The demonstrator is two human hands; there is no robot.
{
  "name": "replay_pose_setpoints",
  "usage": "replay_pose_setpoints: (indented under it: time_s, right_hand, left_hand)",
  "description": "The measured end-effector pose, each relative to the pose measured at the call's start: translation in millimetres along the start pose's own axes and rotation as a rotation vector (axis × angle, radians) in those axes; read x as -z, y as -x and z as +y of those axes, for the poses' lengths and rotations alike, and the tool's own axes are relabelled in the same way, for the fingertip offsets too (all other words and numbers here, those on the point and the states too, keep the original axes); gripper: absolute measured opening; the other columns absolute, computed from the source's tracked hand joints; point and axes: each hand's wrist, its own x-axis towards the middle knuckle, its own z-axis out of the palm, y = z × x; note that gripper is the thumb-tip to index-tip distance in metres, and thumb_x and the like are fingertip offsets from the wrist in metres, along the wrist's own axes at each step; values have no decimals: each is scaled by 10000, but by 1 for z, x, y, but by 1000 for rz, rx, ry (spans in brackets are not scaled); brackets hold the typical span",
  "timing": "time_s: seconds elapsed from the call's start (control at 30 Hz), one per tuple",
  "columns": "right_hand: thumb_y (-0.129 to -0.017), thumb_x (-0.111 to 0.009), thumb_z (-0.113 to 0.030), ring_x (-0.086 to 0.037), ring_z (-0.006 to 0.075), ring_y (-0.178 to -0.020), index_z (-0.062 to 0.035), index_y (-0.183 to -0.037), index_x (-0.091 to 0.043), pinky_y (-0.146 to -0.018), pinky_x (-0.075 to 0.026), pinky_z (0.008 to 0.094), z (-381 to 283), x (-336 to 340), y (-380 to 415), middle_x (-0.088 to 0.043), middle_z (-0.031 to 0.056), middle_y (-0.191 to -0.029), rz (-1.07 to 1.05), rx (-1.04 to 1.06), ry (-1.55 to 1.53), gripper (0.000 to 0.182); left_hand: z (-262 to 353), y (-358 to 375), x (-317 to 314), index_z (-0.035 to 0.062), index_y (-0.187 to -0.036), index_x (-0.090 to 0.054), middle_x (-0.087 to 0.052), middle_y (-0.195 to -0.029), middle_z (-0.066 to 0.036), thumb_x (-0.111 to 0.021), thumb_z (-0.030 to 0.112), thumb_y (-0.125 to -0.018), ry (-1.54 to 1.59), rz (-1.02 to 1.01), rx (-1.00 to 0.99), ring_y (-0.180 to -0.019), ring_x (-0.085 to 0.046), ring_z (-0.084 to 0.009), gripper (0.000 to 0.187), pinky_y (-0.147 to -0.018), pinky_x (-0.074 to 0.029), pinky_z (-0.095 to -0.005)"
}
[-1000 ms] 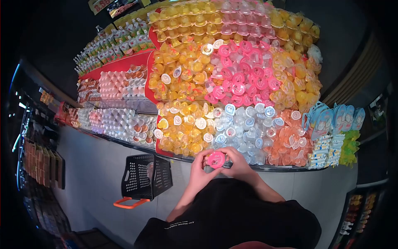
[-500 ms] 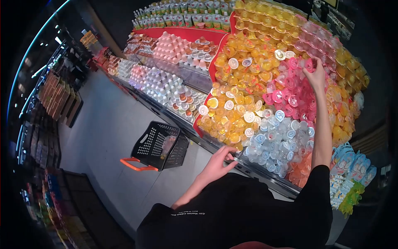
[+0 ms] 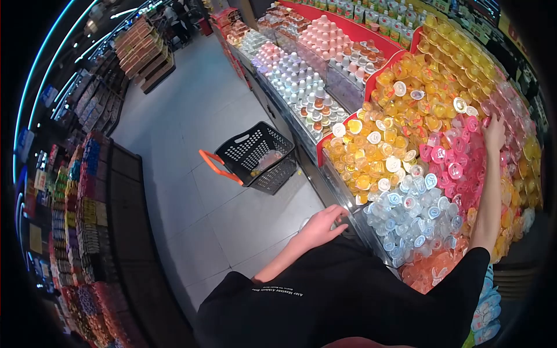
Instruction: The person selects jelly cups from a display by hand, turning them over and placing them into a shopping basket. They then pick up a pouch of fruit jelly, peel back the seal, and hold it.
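My right hand [image 3: 494, 132] reaches to the upper edge of the pink jelly cups [image 3: 455, 155]; its fingers are bent around something too small to make out. Near the front rail of the display, my left hand [image 3: 325, 226] hovers with fingers curled and thumb apart, nothing visible in it. Pale blue and clear cups [image 3: 415, 213] lie between the two hands. Yellow and orange cups [image 3: 371, 152] are heaped to the left of the pink ones. Orange-red cups [image 3: 432, 268] sit under my right forearm.
A black basket [image 3: 255, 152] with an orange handle stands on the floor at the left, a bagged item [image 3: 270, 159] inside. White and purple cups [image 3: 296, 78] fill the farther display. Shelves [image 3: 87, 220] line the left side. People [image 3: 177, 23] stand far back.
The view has swung left, so the display and basket sit farther right and higher. My right hand remains by the pink cups, and my left hand is still near the rail.
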Motion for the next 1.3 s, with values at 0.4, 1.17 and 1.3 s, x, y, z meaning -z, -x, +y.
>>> replay_pose_setpoints:
  time_s: [0.4, 1.17, 1.3]
  right_hand:
    - [-910, -669, -217, -626, 375, -1148, -75, -1351, -548, -932, -518, 476, 51, -77, -41, -635, 193, -1254, -103, 248, -195, 479]
    - [-885, -630, 23, -693, 284, -935, -4, -1010, -696, -827, -546, 365, -275, 212, 275, -711, 129, -981, -909, 935, -1396, 144]
    - [-916, -632, -5, -698, 197, -914, -6, -1047, -705, -824, -549, 334, -327, 172, 343, -722, 105, -978, -1128, 517, -1548, 150]
  left_hand:
    - [13, 59, -43, 66, -1169, -594, -646, -1095, -109, -686, 191, -911, -75, -58, 222, -957, -675, -287, 301, -848, -544, -405]
    - [-219, 16, 168, 64, -1021, -632, -624, -1112, -121, -667, 19, -737, -424, 391, 22, -1105, -568, -353, 290, -963, -469, -448]
    - [-338, 40, 289, 84, -1204, -583, -517, -1317, -163, -748, 43, -617, -792, 242, 316, -1314, -439, -380, 611, -1095, -398, -485]
